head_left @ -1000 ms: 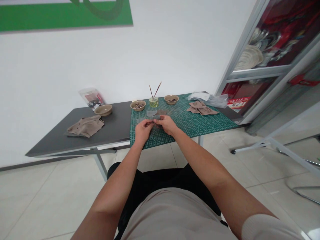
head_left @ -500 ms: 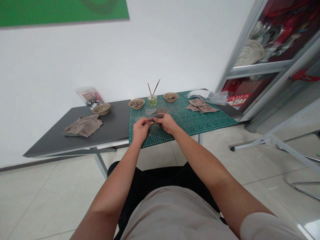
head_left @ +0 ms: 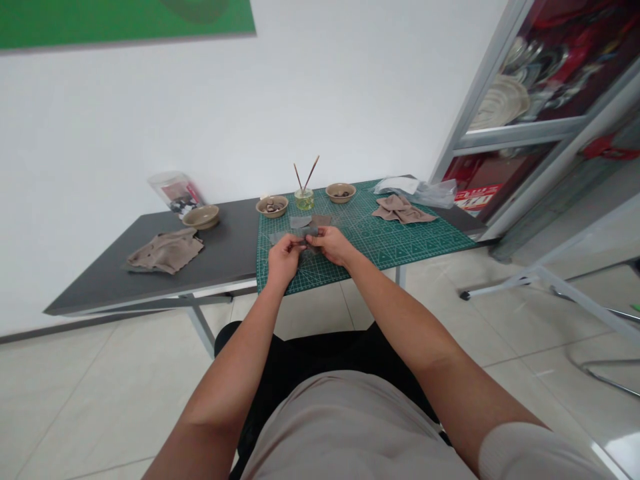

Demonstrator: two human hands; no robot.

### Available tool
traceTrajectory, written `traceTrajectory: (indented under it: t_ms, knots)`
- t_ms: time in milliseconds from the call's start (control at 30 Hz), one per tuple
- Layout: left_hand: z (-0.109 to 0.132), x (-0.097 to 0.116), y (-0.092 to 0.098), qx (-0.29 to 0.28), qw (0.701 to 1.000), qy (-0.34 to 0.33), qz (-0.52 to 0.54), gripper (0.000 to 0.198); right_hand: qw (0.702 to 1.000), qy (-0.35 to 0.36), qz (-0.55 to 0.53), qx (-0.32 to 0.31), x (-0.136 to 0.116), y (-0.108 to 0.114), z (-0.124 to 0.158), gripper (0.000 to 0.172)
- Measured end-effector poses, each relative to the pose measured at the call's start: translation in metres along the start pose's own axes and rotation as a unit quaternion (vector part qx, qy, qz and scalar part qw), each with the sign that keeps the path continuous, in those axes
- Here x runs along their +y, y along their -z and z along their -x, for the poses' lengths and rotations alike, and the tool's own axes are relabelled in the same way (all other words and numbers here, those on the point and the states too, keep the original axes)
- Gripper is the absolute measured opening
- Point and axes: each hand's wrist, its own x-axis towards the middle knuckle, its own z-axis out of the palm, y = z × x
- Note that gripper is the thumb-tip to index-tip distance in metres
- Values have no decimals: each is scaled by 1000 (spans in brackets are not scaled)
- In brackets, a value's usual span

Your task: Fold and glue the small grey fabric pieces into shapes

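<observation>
L. to r.: a rumpled brown cloth (head_left: 167, 252) lies on the dark tabletop (head_left: 95, 283), a tan bowl (head_left: 201, 225) and clear tub (head_left: 175, 193) behind it, prob. set back to spare the arms. A second bowl (head_left: 272, 214) on the mat's far side corrals small dark bits. The left hand (head_left: 284, 259) pinches a small grey piece (head_left: 309, 232) above the green mat (head_left: 370, 237); a glass jar (head_left: 304, 199) beyond props two thin sticks (head_left: 311, 175) upright, presumably for easy grabbing. The right hand (head_left: 333, 244) pinches the same piece, thumb and fingers narrow (exact contact too small to tell), likely to steady limp stuff. A third bowl (head_left: 341, 201), then a crumpled cloth (head_left: 403, 210) and a plastic bag (head_left: 435, 195), sit off to the side.

Edges, same order: the mat's left edge runs near the left hand; its front edge passes below both wrists; the wall (head_left: 300, 87) backs everything. Gridded surface spreads betw. right hand and crumpled cloth, so sideways room looks better there.
</observation>
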Motion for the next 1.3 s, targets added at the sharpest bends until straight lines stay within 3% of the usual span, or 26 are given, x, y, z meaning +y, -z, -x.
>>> traceTrajectory:
  t_ms: [167,367,567,733,900,1033,1300]
  knots:
    - [-1,2,1,9,1000,3,25,6,999,13,-22,31,1,2,0,39]
    - [-6,0,0,0,991,41,129,22,996,39,-47,71,-1,2,0,36]
    - [-6,-7,-1,-15,990,51,129,31,995,40,-56,79,-2,4,1,34]
    - [-3,2,0,-18,998,53,21,15,998,23,-29,41,-6,1,6,30]
    - [1,10,0,-14,997,3,-73,7,998,49,22,20,-5,-2,7,32]
    - [1,9,0,6,994,-10,-112,6,994,70,77,18,-1,-4,5,31]
    - [2,6,-1,-1,984,-31,-178,11,992,26,124,18,1,-4,3,39]
